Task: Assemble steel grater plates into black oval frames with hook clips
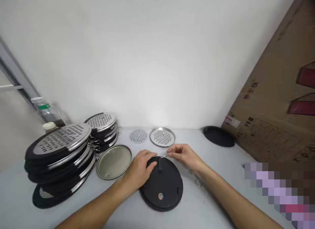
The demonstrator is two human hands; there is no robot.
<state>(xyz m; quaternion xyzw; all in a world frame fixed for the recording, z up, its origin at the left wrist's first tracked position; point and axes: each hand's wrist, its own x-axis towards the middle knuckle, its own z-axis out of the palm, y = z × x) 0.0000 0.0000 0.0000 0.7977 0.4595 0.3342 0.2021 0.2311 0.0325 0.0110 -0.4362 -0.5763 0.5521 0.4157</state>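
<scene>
A round black case [164,186] lies flat on the table, with a short black strap [160,165] at its upper edge and a small round sticker [160,196] low on its face. My left hand [142,166] grips its upper left edge, the thumb lying on top near the strap. At the top edge, the thumb and fingers of my right hand [183,154] pinch the end of a small metal chain or clasp [163,156], too small to make out fully. Below my right wrist lies a loose metal ring [198,182].
Stacked black cases with perforated metal faces [62,138] stand at left, a second stack [102,121] behind. A greenish round plate [114,162], perforated disc [138,136] and rimmed perforated tray [162,137] lie beyond. A black disc [218,136] rests near a cardboard box [270,117].
</scene>
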